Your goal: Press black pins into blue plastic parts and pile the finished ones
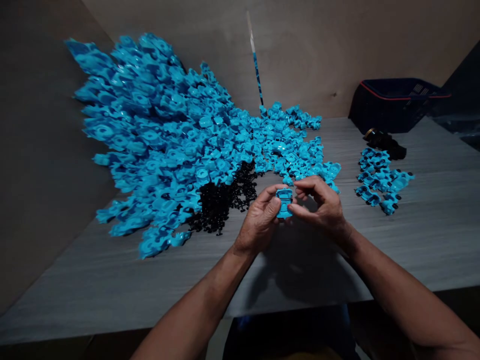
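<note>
A small bright-blue plastic toy car body [284, 204] is held up over the table, its hollow underside facing me. A dark bar, which looks like a wheel axle, lies across its upper part. My left hand [261, 218] is closed on the body's left side between thumb and fingers. On the opposite side, my right hand [321, 206] pinches its edge with the thumb and a finger, while the index finger is raised near the top corner. Just left of my hands lies a heap of black wheel axles [217, 202].
A large pile of blue car bodies [161, 130] leans against the back left wall. Several blue bodies with black wheels [384, 177] are grouped at the right. Behind them are a black object [388, 144] with a gold-coloured ring and a dark basket [390, 107] with a red rim line.
</note>
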### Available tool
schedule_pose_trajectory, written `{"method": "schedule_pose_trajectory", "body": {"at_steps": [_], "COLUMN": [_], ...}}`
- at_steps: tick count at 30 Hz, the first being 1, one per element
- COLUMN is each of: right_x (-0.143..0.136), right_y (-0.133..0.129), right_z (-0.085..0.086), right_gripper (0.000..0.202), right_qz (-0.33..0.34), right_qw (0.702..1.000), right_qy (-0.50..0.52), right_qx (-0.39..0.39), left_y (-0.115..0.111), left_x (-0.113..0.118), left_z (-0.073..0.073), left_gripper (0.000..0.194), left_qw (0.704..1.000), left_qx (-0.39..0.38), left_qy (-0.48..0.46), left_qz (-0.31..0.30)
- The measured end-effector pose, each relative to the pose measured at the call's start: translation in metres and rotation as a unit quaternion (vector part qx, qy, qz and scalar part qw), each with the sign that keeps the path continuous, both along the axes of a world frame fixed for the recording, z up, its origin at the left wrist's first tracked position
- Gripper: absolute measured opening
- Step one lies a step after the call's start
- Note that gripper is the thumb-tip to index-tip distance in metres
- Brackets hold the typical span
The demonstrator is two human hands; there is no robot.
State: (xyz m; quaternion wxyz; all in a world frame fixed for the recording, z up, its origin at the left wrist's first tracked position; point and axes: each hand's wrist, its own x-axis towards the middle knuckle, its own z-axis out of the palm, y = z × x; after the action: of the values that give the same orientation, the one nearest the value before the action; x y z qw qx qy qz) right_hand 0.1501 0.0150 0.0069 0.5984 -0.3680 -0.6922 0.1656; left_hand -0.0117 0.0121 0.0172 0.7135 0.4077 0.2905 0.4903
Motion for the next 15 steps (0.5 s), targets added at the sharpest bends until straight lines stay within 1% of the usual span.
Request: {"method": "schedule_pose_trajectory", "body": {"at_steps": [1, 3, 5, 7, 11, 15], "right_x": [0.002, 0.006, 0.010, 0.012, 0.014, 0.012], "right_y": [0.001, 0.004, 0.006, 0.008, 0.010, 0.011], "right_z": [0.000, -0.001, -0.002, -0.004, -0.008, -0.009], "right_gripper": [0.030, 0.028, 0.022, 0.021, 0.024, 0.028], "right_qz": [0.020, 0.056, 0.088, 0.116, 0.159, 0.205], "right_qw": [0.999, 0.995, 0.991, 0.985, 0.964, 0.939], "right_qy": [0.006, 0.011, 0.021, 0.043, 0.095, 0.135], "right_qx": [-0.032, -0.076, -0.097, -0.118, -0.188, -0.239], "left_y": [0.000, 0.001, 0.001, 0.000, -0.001, -0.004], "left_x": [0.000, -0.001, -0.003, -0.004, -0.005, -0.004], "left_z": [0.000, -0.001, -0.002, -0.004, -0.004, -0.003], "left_gripper": [0.046, 0.045, 0.043, 0.042, 0.038, 0.033], "left_qw": [1.000, 1.000, 0.998, 0.995, 0.989, 0.988], "left_qx": [0.007, 0.026, 0.047, 0.068, 0.094, 0.094], "left_qy": [0.001, 0.011, 0.033, 0.060, 0.100, 0.106], "left_qz": [0.002, 0.011, 0.025, 0.039, 0.053, 0.060]}}
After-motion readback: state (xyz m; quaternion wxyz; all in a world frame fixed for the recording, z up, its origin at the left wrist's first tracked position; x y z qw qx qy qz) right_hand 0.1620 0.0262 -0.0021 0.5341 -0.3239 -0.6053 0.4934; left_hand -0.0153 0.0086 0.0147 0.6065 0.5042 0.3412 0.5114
